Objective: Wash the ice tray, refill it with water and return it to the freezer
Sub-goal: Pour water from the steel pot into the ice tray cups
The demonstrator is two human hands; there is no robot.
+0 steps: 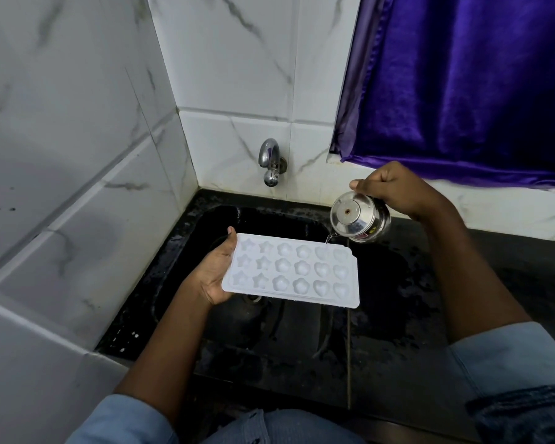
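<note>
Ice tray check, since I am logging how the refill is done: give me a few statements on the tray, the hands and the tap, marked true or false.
1. The left hand holds the ice tray over the black sink. True.
2. The right hand tips a steel pot at the tray's far right corner. True.
3. Water runs from the wall tap into the tray. False: no stream leaves the tap; a thin trickle comes from the pot.
4. The tray's moulds are all plain squares. False: stars, flowers and hearts.
5. The tray rests on the sink floor. False: it is held above it.
</note>
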